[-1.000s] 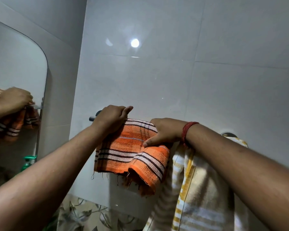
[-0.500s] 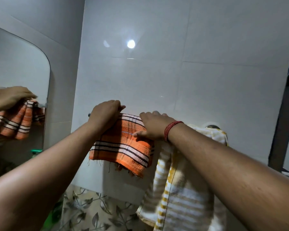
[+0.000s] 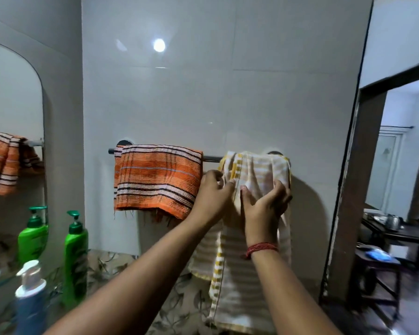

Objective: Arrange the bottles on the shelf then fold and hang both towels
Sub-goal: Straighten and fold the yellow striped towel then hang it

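An orange striped towel [image 3: 157,176] hangs folded over the left part of the chrome towel bar [image 3: 212,157]. A white towel with yellow stripes [image 3: 254,170] hangs bunched over the bar's right end and drops long below my hands. My left hand [image 3: 212,193] pinches the white towel's left edge. My right hand [image 3: 264,206] grips the towel's right side, thumb behind the cloth. A green pump bottle [image 3: 75,257] and a blue bottle with a white cap [image 3: 30,303] stand at the lower left.
A mirror [image 3: 12,141] on the left wall reflects the orange towel and a green bottle. White tiled wall behind the bar. A dark door frame [image 3: 346,189] at the right opens onto a room with a dark table [image 3: 392,235].
Both hands have left the orange towel, which now hangs flat on the bar, and moved right onto the white and yellow towel. The view has pulled back and swung right.
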`<move>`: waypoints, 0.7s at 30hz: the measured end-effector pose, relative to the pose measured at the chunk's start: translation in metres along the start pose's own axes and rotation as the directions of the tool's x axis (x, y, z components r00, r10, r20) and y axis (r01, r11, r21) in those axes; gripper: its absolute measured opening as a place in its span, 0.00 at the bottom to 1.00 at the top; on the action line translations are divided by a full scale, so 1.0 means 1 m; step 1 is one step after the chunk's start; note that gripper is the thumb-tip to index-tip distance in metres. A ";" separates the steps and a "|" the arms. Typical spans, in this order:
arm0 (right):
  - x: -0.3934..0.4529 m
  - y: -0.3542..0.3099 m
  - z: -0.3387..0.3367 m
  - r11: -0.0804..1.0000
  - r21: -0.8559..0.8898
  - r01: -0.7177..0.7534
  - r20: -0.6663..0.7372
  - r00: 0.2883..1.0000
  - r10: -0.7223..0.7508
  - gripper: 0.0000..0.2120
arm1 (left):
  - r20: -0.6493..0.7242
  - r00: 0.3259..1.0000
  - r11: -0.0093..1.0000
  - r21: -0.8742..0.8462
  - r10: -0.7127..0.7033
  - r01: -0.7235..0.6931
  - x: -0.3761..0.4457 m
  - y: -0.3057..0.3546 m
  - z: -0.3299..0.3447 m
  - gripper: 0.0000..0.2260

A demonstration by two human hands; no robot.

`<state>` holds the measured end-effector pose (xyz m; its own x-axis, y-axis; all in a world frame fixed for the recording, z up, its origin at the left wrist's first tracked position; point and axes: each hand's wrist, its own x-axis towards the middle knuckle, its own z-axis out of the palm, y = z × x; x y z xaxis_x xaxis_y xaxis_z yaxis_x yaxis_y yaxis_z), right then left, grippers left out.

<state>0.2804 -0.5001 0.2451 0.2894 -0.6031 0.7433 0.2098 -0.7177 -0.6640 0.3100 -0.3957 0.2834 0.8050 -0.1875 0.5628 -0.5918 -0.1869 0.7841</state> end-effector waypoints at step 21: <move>-0.046 0.054 -0.035 0.997 -0.069 -0.032 0.656 0.752 0.070 0.19 | -0.248 0.969 0.999 -0.045 -0.005 -0.006 -0.013 -0.012 0.053 0.21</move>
<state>0.2457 -0.5232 0.1782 0.8446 -0.2753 0.4593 0.1354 -0.7201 -0.6806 0.3037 -0.4421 0.2530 0.7934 0.0583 0.6059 -0.5942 -0.1417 0.7917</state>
